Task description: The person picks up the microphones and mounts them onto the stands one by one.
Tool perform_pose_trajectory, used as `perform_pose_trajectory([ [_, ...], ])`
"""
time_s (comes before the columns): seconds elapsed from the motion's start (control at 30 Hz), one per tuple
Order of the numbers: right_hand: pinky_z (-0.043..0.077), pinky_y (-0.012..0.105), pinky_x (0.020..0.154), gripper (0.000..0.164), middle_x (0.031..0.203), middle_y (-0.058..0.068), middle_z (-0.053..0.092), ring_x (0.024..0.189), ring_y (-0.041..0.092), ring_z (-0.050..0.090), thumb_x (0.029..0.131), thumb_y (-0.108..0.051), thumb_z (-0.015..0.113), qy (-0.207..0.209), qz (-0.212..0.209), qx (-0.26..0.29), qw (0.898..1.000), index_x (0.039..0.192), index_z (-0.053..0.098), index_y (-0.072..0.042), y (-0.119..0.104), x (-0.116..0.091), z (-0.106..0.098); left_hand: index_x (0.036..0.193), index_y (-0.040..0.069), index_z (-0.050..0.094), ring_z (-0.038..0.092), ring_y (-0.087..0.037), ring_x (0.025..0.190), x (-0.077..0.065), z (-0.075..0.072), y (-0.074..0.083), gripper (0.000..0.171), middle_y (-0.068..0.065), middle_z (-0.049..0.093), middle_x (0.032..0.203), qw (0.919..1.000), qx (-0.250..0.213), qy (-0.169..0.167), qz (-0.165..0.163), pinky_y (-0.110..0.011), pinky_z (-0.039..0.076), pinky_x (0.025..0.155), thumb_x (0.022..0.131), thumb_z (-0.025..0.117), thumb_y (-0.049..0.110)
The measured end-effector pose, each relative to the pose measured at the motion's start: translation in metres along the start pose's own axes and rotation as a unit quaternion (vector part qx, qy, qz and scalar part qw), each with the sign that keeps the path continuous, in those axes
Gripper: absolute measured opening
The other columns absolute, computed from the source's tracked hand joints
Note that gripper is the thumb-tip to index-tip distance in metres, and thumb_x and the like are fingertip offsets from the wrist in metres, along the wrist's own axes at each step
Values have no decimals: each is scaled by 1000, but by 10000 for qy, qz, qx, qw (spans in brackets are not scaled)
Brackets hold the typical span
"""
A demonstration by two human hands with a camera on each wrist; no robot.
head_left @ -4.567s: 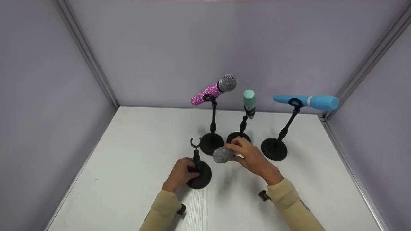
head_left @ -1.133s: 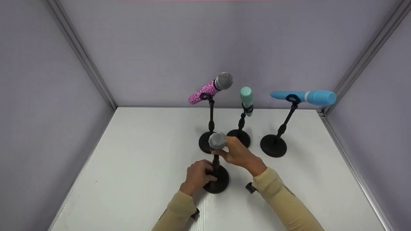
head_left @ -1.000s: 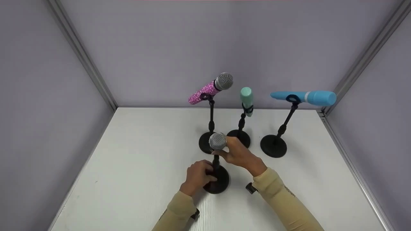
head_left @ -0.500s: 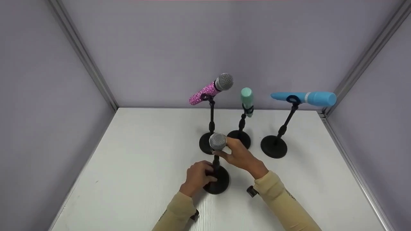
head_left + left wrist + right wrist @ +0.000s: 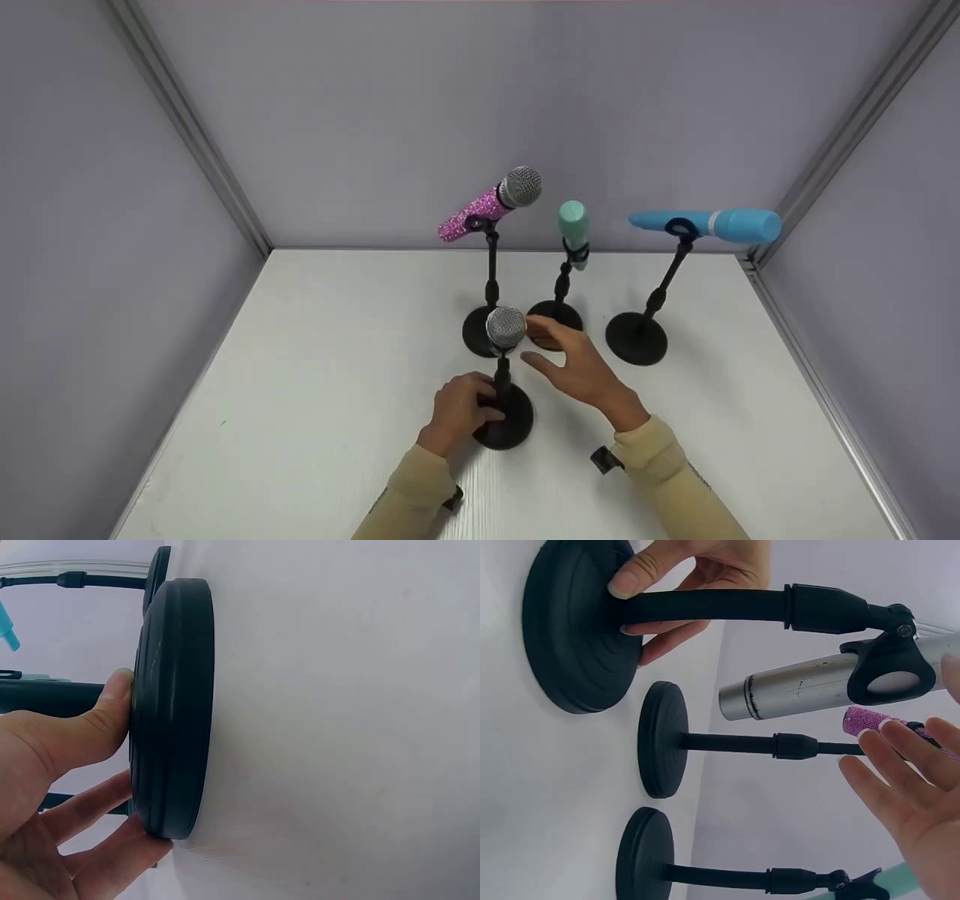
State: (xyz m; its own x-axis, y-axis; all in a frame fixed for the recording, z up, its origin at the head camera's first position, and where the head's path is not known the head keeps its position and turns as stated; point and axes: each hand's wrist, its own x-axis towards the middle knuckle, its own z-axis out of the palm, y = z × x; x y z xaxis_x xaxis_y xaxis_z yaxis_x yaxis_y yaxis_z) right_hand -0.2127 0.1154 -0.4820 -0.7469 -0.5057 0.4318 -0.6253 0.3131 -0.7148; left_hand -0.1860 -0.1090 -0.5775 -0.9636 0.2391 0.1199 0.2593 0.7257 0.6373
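Note:
A silver microphone [image 5: 802, 688] with a grey mesh head [image 5: 506, 327] sits in the clip of the nearest black microphone stand [image 5: 504, 418]. In the left wrist view, my left hand [image 5: 71, 754] has its thumb on top of the round base [image 5: 176, 709] and its fingers at the edge; the right wrist view shows thumb and fingers about the foot of the pole [image 5: 705, 606]. My right hand [image 5: 581, 367] is just right of the microphone, thumb and fingers spread, holding nothing. In the right wrist view its fingers [image 5: 900, 765] are straight.
Behind stand a glittery pink microphone [image 5: 480, 212], a mint green one [image 5: 574, 225] and a blue one [image 5: 705, 223], each in its own black stand. Grey panels [image 5: 390, 112] enclose the white table [image 5: 337, 337] at the back and sides.
The left hand and near stand shifted right after the earliest frame, and the right hand brought the silver microphone into the clip. Just now the right hand has let go and drawn back rightward.

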Motion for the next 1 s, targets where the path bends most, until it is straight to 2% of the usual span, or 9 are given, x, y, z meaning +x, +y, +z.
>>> perform_pose_trajectory([
  [0.17, 58, 45, 99, 39, 129, 5, 71, 119, 28, 69, 97, -21, 74, 96, 142, -40, 9998, 134, 64, -15, 7, -12, 5, 93, 14, 84, 71, -28, 111, 0, 0, -1, 19, -1, 76, 119, 9999, -21, -44, -122, -53, 56, 92, 76, 91, 21],
  [0.33, 62, 46, 90, 24, 114, 10, 75, 108, 27, 73, 92, -15, 78, -78, 164, -97, 9998, 116, 72, -14, 14, -20, 21, 93, 14, 84, 72, -28, 110, 0, -1, -1, 20, -1, 76, 119, 10000, -13, 8, -89, -53, 57, 92, 76, 91, 22],
  [0.43, 62, 47, 86, 26, 111, 7, 77, 104, 27, 74, 90, -20, 81, -127, 100, -94, 9998, 114, 73, -14, 16, -22, 34, 92, 14, 84, 72, -28, 109, 0, -1, -2, 19, -2, 77, 117, 10000, -42, 37, -9, -53, 57, 90, 76, 91, 22],
  [0.57, 64, 41, 82, 30, 106, 1, 78, 98, 20, 75, 87, -28, 84, 195, 21, -21, 9998, 112, 75, -15, 18, -20, 49, 92, 15, 84, 72, -27, 108, 0, -1, -3, 18, -3, 77, 117, 9999, -58, 65, 74, -51, 58, 89, 77, 91, 23],
  [0.67, 64, 35, 79, 26, 100, 1, 79, 92, 16, 76, 85, -23, 86, 555, -168, 61, 9983, 107, 76, -13, 19, -19, 57, 94, 16, 85, 72, -27, 108, 1, -1, -3, 19, -3, 77, 117, 9999, -64, 45, 100, -49, 58, 90, 77, 91, 23],
  [0.77, 64, 33, 76, 23, 95, 5, 79, 86, 19, 77, 83, -12, 87, 804, -521, 117, 9953, 103, 77, -10, 22, -17, 62, 97, 16, 84, 72, -26, 108, 1, -1, -3, 21, -4, 77, 117, 9998, -55, 9, 166, -48, 58, 91, 78, 90, 22],
  [1.0, 64, 38, 69, 24, 88, 10, 77, 77, 24, 75, 76, 4, 87, 863, -1069, 25, 9905, 97, 75, -3, 24, -14, 67, 94, 17, 85, 71, -24, 109, 0, 0, -6, 18, -2, 76, 117, 9996, -264, -3, 139, -45, 58, 93, 78, 90, 20],
])
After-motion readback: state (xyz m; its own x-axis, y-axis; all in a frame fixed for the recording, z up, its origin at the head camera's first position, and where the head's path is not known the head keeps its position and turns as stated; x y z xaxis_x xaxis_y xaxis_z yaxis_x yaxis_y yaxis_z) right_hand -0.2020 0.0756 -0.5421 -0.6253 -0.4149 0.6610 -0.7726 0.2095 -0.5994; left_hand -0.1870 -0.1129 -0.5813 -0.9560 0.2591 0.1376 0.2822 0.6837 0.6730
